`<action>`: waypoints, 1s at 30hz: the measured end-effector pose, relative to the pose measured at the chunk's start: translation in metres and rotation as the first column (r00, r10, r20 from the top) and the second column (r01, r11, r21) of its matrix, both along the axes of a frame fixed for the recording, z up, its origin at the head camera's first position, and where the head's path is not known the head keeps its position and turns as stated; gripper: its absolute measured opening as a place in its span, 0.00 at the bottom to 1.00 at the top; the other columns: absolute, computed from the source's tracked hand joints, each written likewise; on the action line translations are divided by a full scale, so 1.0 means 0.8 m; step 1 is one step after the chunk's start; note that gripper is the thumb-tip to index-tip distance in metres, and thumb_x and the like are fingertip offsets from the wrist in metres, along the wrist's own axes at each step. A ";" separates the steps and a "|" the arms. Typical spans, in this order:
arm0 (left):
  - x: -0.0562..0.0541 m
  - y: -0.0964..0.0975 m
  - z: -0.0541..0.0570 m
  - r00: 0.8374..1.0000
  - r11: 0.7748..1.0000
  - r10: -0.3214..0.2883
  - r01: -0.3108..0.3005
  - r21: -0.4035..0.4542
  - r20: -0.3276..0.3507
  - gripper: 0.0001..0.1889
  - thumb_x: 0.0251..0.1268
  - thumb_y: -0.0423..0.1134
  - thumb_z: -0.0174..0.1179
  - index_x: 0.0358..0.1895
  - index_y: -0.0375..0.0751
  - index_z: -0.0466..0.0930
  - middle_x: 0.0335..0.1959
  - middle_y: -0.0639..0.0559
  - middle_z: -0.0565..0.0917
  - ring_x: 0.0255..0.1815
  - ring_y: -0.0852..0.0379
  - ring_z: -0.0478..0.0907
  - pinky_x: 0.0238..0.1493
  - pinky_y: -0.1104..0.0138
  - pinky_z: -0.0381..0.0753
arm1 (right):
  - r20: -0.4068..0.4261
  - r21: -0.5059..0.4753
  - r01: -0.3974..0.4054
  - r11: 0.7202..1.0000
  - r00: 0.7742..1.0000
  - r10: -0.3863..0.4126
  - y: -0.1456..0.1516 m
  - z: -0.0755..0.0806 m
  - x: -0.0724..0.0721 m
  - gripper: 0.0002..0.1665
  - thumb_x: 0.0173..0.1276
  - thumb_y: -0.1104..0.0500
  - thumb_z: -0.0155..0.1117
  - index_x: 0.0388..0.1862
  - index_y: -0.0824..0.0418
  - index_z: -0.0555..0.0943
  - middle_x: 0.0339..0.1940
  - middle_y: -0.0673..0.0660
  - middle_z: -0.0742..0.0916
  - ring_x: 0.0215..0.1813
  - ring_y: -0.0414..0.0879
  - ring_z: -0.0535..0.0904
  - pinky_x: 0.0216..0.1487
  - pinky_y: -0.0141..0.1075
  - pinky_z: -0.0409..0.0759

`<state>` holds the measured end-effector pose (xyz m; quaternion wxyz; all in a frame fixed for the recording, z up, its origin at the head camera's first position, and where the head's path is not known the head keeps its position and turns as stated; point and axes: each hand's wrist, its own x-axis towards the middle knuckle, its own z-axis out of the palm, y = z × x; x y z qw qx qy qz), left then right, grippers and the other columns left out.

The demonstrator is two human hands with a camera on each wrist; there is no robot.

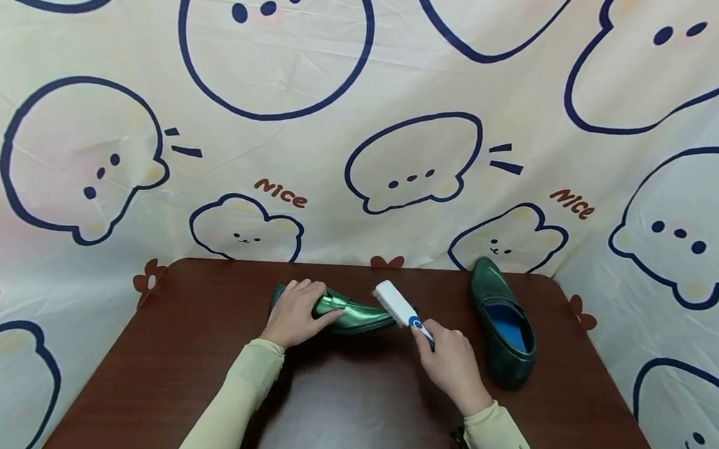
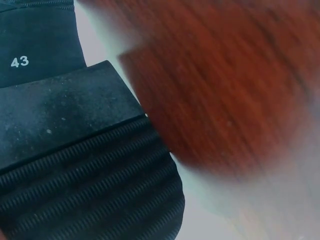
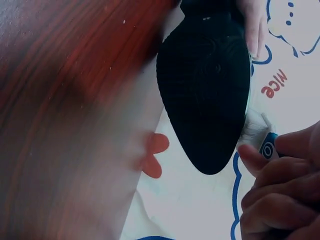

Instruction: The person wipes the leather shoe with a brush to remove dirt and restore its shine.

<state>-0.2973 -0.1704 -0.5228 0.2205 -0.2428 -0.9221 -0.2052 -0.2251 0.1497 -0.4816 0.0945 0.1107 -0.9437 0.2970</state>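
Observation:
A glossy green leather loafer points its toe to the right over the far half of the table. My left hand grips it across the heel end and instep, thumb on the near side. Its ribbed black sole faces the left wrist camera, with "43" printed ahead of the heel. In my right hand is a white brush with a blue-and-white handle. The bristles meet the loafer's toe on its upper side, partly behind the dark sole in the right wrist view.
The matching green loafer with a blue insole stands upright at the right of the brown wooden table. Behind the table hangs a pale cloth with cartoon outlines.

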 end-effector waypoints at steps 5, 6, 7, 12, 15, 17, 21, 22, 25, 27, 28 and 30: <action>0.000 0.000 -0.001 1.000 1.000 -0.005 0.006 0.012 -0.013 0.25 0.66 0.69 0.61 0.34 0.51 0.69 0.27 0.60 0.68 0.30 0.60 0.60 0.41 0.62 0.60 | -0.031 0.044 0.066 0.997 0.997 -0.065 0.009 -0.001 -0.006 0.10 0.75 0.55 0.67 0.40 0.61 0.84 0.20 0.53 0.82 0.18 0.42 0.70 0.20 0.35 0.70; 0.000 0.000 -0.001 1.000 1.000 -0.003 0.003 0.011 -0.012 0.25 0.66 0.69 0.61 0.34 0.51 0.69 0.26 0.60 0.67 0.30 0.60 0.60 0.40 0.62 0.60 | -0.030 0.050 0.081 0.995 0.996 -0.079 0.012 -0.001 -0.007 0.10 0.75 0.55 0.66 0.40 0.62 0.84 0.20 0.53 0.81 0.18 0.42 0.70 0.20 0.35 0.70; 0.000 0.000 -0.001 1.000 1.000 -0.002 0.002 0.012 -0.010 0.25 0.66 0.69 0.62 0.34 0.52 0.69 0.26 0.60 0.67 0.30 0.60 0.60 0.41 0.62 0.60 | -0.029 0.058 0.095 0.994 0.995 -0.093 0.015 -0.001 -0.008 0.11 0.76 0.55 0.66 0.40 0.62 0.84 0.19 0.53 0.81 0.18 0.43 0.70 0.19 0.35 0.70; 0.000 -0.001 0.000 1.000 1.000 0.004 -0.004 0.005 0.003 0.25 0.66 0.69 0.61 0.34 0.52 0.69 0.26 0.60 0.66 0.30 0.60 0.59 0.41 0.62 0.60 | -0.009 0.077 0.112 0.991 0.994 -0.111 0.023 0.000 -0.012 0.13 0.77 0.53 0.64 0.40 0.63 0.84 0.18 0.52 0.79 0.17 0.44 0.70 0.19 0.36 0.70; 0.000 0.000 0.001 1.000 1.000 0.001 -0.001 -0.001 0.008 0.26 0.67 0.70 0.60 0.34 0.51 0.68 0.26 0.59 0.66 0.30 0.59 0.60 0.42 0.62 0.61 | -0.020 0.083 0.113 0.990 0.994 -0.112 0.022 0.003 -0.012 0.14 0.76 0.53 0.64 0.41 0.64 0.84 0.20 0.53 0.81 0.18 0.44 0.70 0.19 0.36 0.70; -0.001 0.000 0.001 1.000 1.000 0.000 0.000 -0.008 0.010 0.26 0.67 0.70 0.60 0.34 0.51 0.68 0.26 0.59 0.66 0.30 0.59 0.60 0.42 0.62 0.60 | -0.026 0.069 0.106 0.992 0.994 -0.105 0.020 0.005 -0.010 0.13 0.76 0.54 0.65 0.42 0.63 0.84 0.20 0.53 0.82 0.18 0.43 0.70 0.20 0.36 0.70; -0.001 0.000 0.001 1.000 1.000 -0.001 0.001 -0.009 0.004 0.26 0.67 0.69 0.61 0.33 0.51 0.68 0.26 0.59 0.66 0.30 0.59 0.60 0.40 0.62 0.60 | -0.016 0.011 0.053 0.999 0.998 -0.053 0.009 0.010 -0.002 0.09 0.75 0.54 0.67 0.40 0.60 0.85 0.19 0.50 0.80 0.17 0.41 0.70 0.20 0.34 0.70; -0.001 0.001 0.001 1.000 1.000 -0.001 0.001 -0.006 0.004 0.25 0.67 0.69 0.61 0.33 0.51 0.68 0.26 0.59 0.67 0.30 0.59 0.60 0.40 0.62 0.60 | -0.009 0.001 0.032 0.999 0.999 -0.032 0.005 0.011 0.000 0.09 0.75 0.54 0.67 0.40 0.59 0.85 0.18 0.49 0.79 0.18 0.41 0.70 0.20 0.34 0.70; -0.001 0.001 0.001 1.000 1.000 0.000 0.000 -0.004 -0.001 0.25 0.66 0.68 0.63 0.33 0.51 0.68 0.27 0.59 0.68 0.30 0.59 0.60 0.40 0.62 0.61 | 0.005 0.006 -0.008 1.000 1.000 0.008 -0.005 0.011 0.005 0.08 0.75 0.54 0.67 0.40 0.58 0.85 0.19 0.48 0.79 0.19 0.40 0.69 0.21 0.33 0.69; 0.000 0.001 0.000 1.000 1.000 -0.001 0.001 -0.012 -0.003 0.25 0.66 0.68 0.62 0.33 0.51 0.69 0.27 0.59 0.69 0.30 0.59 0.60 0.40 0.62 0.61 | 0.002 0.021 -0.014 1.000 1.000 0.014 -0.009 0.009 0.007 0.08 0.75 0.54 0.68 0.39 0.58 0.85 0.18 0.48 0.78 0.19 0.39 0.69 0.21 0.33 0.69; 0.001 0.001 0.000 1.000 1.000 -0.001 0.001 -0.015 -0.004 0.25 0.66 0.68 0.62 0.33 0.51 0.69 0.27 0.59 0.69 0.30 0.59 0.60 0.40 0.62 0.61 | -0.005 0.029 -0.011 1.000 1.000 0.011 -0.010 0.008 0.006 0.08 0.74 0.55 0.68 0.39 0.59 0.85 0.18 0.48 0.79 0.19 0.40 0.69 0.21 0.33 0.69; 0.003 -0.001 0.001 1.000 1.000 -0.001 0.001 -0.023 -0.006 0.25 0.67 0.69 0.61 0.33 0.51 0.69 0.27 0.60 0.69 0.30 0.59 0.60 0.41 0.62 0.61 | -0.027 0.047 0.005 0.999 1.000 -0.003 -0.008 0.005 0.004 0.08 0.74 0.55 0.69 0.39 0.59 0.85 0.19 0.49 0.79 0.19 0.40 0.69 0.22 0.34 0.69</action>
